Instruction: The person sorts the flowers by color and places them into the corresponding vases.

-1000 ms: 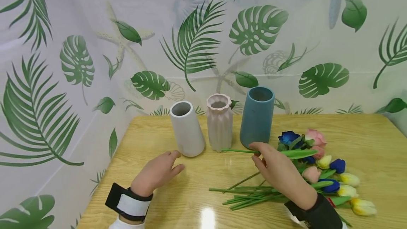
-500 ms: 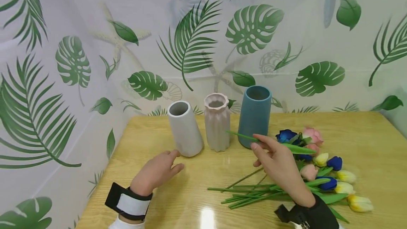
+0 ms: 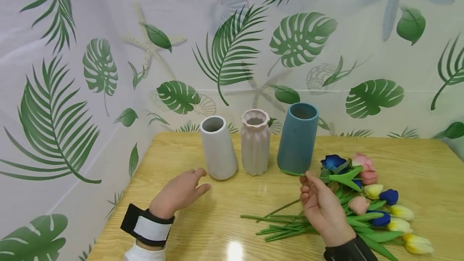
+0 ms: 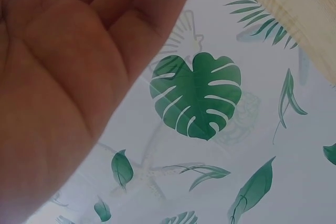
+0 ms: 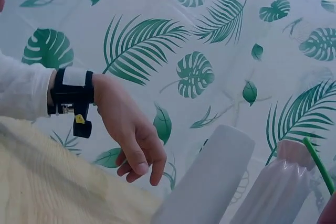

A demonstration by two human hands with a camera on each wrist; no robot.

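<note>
My right hand (image 3: 322, 208) pinches the green stem (image 3: 291, 173) of an artificial flower between thumb and fingers, palm turned partly up. The stem's cut end points left, in front of the base of a blue vase (image 3: 298, 140). Which blossom belongs to this stem is unclear among the pile. My left hand (image 3: 177, 192) hovers or rests with relaxed fingers beside the base of a white slanted vase (image 3: 219, 152); contact cannot be made out. Between those two vases stands a pale pink ribbed vase (image 3: 255, 148). From the right wrist, the stem (image 5: 319, 166) shows beside the pink vase (image 5: 281, 187).
Under and beyond my right hand lies a heap of artificial flowers: pink roses (image 3: 363, 163), blue tulips (image 3: 389, 196) and yellow-white tulips (image 3: 417, 244). Their loose stems (image 3: 279, 235) point left across the wooden table (image 3: 210, 228). A leaf-printed cloth (image 3: 232, 71) hangs behind the vases.
My right hand first lifted the stem towards the pink vase, then lowered it to the right and rolled palm-up. The left hand stays put; the head view has shifted slightly.
</note>
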